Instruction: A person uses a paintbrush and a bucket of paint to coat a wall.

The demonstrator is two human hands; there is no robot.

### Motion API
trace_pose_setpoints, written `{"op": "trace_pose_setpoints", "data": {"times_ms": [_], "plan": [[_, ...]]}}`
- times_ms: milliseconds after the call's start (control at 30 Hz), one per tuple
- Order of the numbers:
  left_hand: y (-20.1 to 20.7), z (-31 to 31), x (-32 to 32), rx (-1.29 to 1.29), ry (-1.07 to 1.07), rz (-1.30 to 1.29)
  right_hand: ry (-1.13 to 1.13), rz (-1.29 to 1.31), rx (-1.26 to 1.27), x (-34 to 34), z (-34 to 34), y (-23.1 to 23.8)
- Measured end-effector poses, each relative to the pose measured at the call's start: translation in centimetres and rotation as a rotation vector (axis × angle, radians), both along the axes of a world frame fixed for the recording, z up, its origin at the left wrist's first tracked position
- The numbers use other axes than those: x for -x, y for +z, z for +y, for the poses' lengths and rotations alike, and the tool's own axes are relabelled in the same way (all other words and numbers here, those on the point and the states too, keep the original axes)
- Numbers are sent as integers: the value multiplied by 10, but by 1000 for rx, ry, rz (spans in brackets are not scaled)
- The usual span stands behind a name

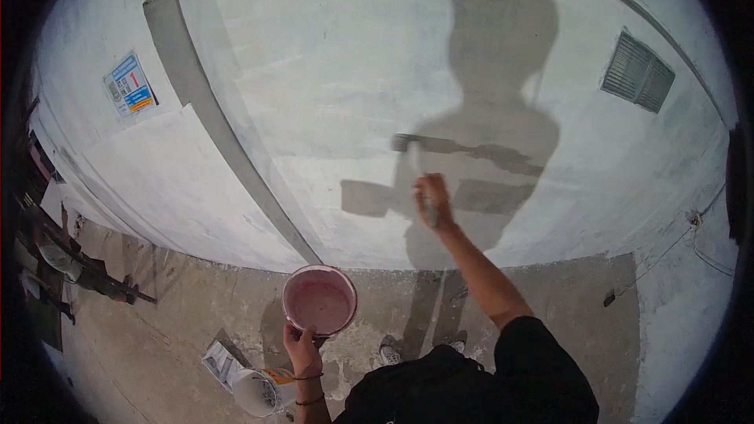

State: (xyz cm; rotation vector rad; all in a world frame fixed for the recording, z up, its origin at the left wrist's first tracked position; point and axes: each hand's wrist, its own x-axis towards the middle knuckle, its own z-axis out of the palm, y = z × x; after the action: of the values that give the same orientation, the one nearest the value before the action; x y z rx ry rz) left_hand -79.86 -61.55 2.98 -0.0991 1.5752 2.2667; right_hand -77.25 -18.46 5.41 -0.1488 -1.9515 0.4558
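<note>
My right hand (434, 200) is closed round the handle of a paintbrush (415, 159) and holds it up at the white wall (314, 63). The brush's pale bristles are at the wall; whether they touch it I cannot tell. Low on the left, my left hand (305, 355) grips the near rim of a pinkish-red bucket (320, 275) with its mouth facing up. Pale pink shows inside the bucket, but what it holds is unclear. A shadow of my head, body and tools falls across the wall.
On the concrete floor (181, 298), a white bucket (256, 394) stands beside a printed sheet (223, 363). A grey strip (228, 137) crosses the wall. A sign (130, 86) hangs left, a vent grille (638, 72) right. Cables (696, 221) hang far right. Dark clutter (98, 276) lies far left.
</note>
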Motion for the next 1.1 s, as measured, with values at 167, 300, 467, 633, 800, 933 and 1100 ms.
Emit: {"op": "trace_pose_setpoints", "data": {"times_ms": [167, 300, 467, 633, 800, 933, 1100], "plan": [[-9, 7, 7, -29, 10, -49, -553, 114, -34, -137, 46, -3], [-9, 4, 8, -8, 2, -13, -644, 149, 9, -125, 41, -5], [-13, -6, 4, 11, 17, 15, -245, 168, 77, 25, -13, -8], [-2, 0, -11, -45, 18, 16, 341, -28, -25, 115, -82, 6], [-6, 7, -19, 20, -9, -10, 516, -104, 130, 100, -103, 25], [-23, 7, -11, 38, -50, -15, 297, -66, 60, 51, -34, 26], [-7, 40, -13, 47, -125, -4, -115, -119, 43, -102, 62, 22]]}}
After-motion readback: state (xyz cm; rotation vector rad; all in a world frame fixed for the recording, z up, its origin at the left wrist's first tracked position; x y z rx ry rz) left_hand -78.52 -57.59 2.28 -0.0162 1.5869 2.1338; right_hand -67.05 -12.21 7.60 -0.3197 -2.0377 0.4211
